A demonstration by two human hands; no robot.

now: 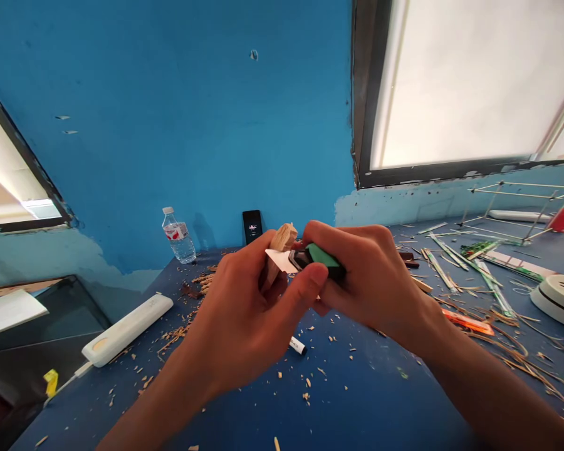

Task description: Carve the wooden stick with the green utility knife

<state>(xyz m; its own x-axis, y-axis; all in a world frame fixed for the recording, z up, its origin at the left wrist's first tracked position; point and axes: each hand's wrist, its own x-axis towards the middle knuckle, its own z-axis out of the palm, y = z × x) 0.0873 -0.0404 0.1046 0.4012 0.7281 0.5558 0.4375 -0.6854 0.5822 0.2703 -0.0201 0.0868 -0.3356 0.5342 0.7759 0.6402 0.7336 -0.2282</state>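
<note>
Near the middle of the view, my left hand [249,313] is wrapped round a small piece of wood [284,236], whose roughly cut top end sticks up past the fingers. My right hand [366,269] grips a utility knife [323,260] with a green and black handle. The knife's pale blade [282,260] points left and lies across the wood just below its top. My left thumb reaches over to the knife handle. The lower part of the wood is hidden in my left palm.
Wood shavings litter the blue table [357,388]. A water bottle [178,238] and phone [252,227] stand by the wall. A white power strip [126,329] lies left, a marker [297,345] below my hands. Rightward are a stick frame [521,194], an orange item [467,322] and a round white device [561,300].
</note>
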